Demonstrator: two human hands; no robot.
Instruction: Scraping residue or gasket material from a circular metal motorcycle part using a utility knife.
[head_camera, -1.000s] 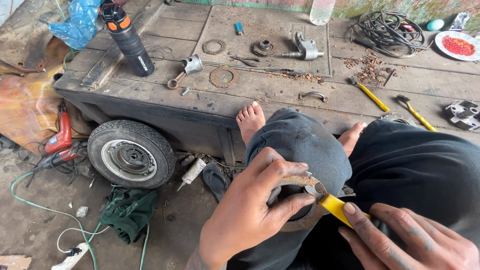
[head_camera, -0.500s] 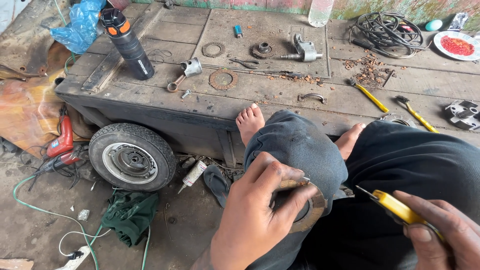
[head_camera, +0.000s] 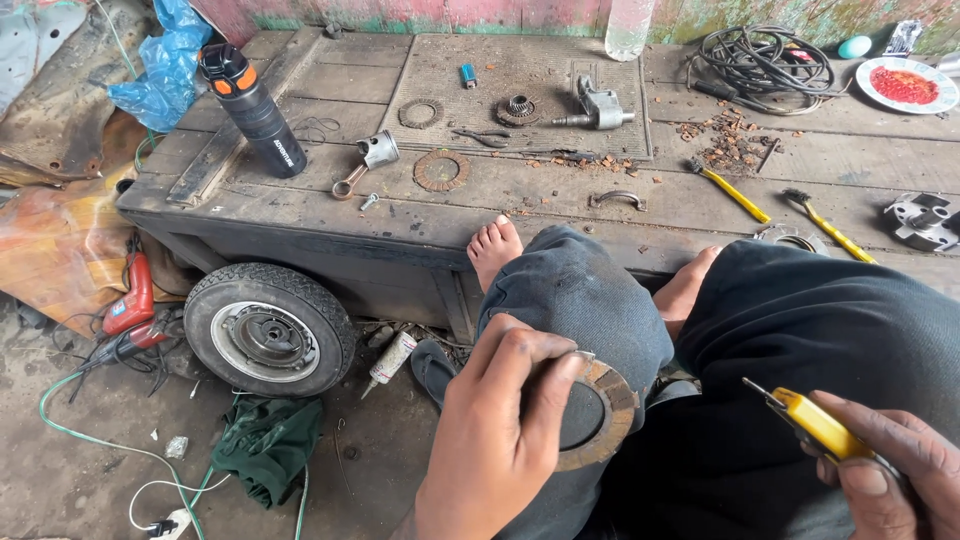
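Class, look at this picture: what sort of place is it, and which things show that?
Probably a small engine repair workshop: a piston with rod and friction rings lie on a worn wooden platform, with a small wheel beside it.

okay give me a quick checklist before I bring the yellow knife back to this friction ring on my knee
1. Ring gripped: ok, left hand pinches the friction ring against the knee.
2. Knife in hand: ok, right hand holds the yellow utility knife.
3. Blade extended: cannot tell, tip too small to read.
4. Knife apart from ring: ok, a gap shows between them.
5. Fingers off the cutting path: not ok, left fingertips lie over the ring's rim.
6. Bare foot away from the tool: ok.
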